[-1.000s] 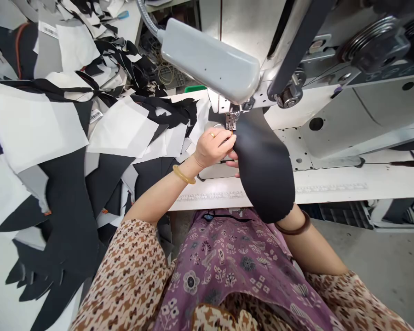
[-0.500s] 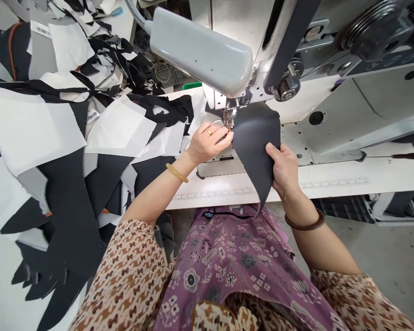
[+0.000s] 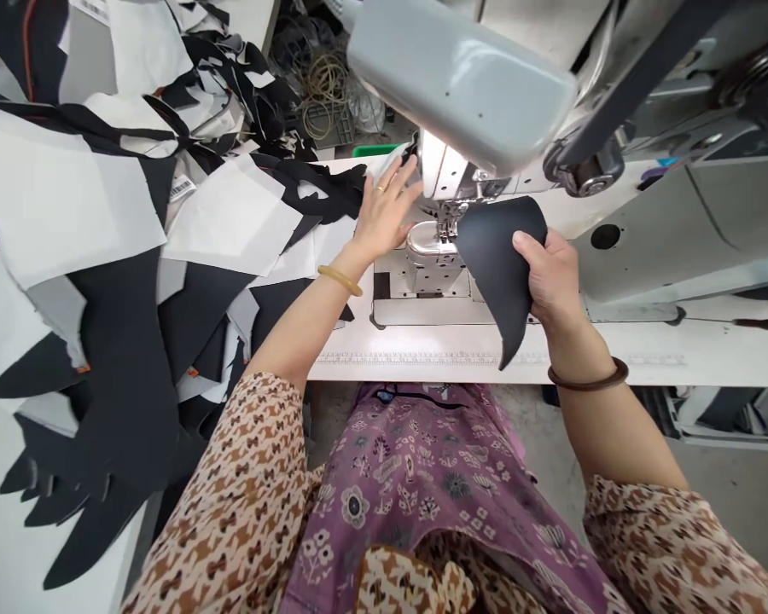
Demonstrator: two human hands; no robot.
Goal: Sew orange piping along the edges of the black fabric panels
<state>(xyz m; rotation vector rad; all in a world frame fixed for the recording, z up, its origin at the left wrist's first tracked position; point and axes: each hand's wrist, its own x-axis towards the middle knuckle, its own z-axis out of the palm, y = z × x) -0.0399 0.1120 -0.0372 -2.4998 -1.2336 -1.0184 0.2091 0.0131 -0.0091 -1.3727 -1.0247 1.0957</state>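
My right hand [image 3: 552, 275] pinches the right edge of a curved dark grey sheet piece [image 3: 500, 260], thumb on top. Its tapered lower end hangs over the ruler strip at the table's front. The piece's upper left edge lies close by the presser foot [image 3: 446, 223] of a sewing machine; whether it is under the foot I cannot tell. Left of the machine's raised post bed [image 3: 432, 247], my left hand [image 3: 385, 209] has its fingers stretched and spread, holding nothing. Its fingertips reach beside the machine head, over a pale piece.
A heap of white-backed and black cut pieces [image 3: 121, 341] covers the left side. The grey lamp-like housing [image 3: 461, 81] hangs above the needle area. Coiled cord [image 3: 323, 89] lies beyond the table. A printed ruler [image 3: 410, 358] runs along the front edge.
My left hand has left the presser foot, moving up and left, and its fingers have opened. The dark piece, still in my right hand, has shifted right relative to the needle area.
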